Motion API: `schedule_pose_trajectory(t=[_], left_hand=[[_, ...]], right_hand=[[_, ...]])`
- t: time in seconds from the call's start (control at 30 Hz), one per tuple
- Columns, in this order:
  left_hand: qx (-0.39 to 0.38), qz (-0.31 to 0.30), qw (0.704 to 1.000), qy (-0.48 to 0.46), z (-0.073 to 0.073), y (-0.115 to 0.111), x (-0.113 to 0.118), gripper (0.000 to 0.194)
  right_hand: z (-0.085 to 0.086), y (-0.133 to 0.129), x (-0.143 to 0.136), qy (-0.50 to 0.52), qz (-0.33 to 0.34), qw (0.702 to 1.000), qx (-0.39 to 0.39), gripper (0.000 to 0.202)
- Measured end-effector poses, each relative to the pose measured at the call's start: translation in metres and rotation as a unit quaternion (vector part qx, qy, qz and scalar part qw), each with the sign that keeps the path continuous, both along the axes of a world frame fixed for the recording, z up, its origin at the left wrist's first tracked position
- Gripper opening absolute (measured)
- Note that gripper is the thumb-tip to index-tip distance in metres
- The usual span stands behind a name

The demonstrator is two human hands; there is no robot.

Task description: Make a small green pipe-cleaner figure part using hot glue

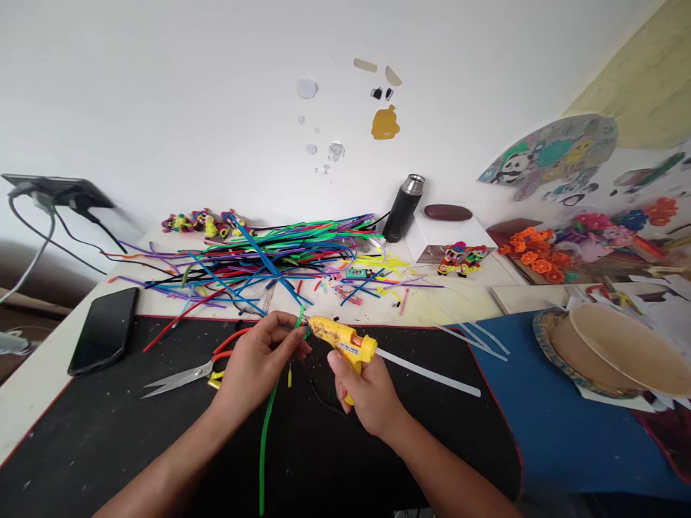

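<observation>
My left hand (259,356) pinches a green pipe cleaner (264,446), whose long end hangs down over the black mat (178,446). A short piece of it sticks up above the fingertips. My right hand (370,385) is wrapped round the handle of a yellow glue gun (337,338), its nozzle pointing left at the green piece by my left fingers. A clear glue stick (432,373) juts out of the gun's back. Beside my left hand lie open scissors (186,378) with red handles, partly hidden by the hand.
Many coloured pipe cleaners (259,255) lie along the back. A black phone (105,329) is at the left, a dark flask (404,208) by a white box (448,237), and a round bowl (558,345) at the right on a blue mat (572,439).
</observation>
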State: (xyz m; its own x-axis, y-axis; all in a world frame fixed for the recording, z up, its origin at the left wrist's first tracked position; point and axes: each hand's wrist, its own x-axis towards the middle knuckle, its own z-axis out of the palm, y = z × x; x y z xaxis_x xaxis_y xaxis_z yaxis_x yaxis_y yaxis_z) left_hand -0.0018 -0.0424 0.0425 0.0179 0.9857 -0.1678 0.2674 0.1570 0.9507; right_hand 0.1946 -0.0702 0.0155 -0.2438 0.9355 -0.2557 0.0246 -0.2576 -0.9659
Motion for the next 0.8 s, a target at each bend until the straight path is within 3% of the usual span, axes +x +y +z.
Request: schedule_pose_trajectory(t=[0.8], left_hand=[[0.014,-0.002,1.0,0.004,0.0006,0.0018,0.0023,0.045]], right_hand=[[-0.0002,-0.0011,0.0013,0.007,0.001,1.0,-0.004,0.068]])
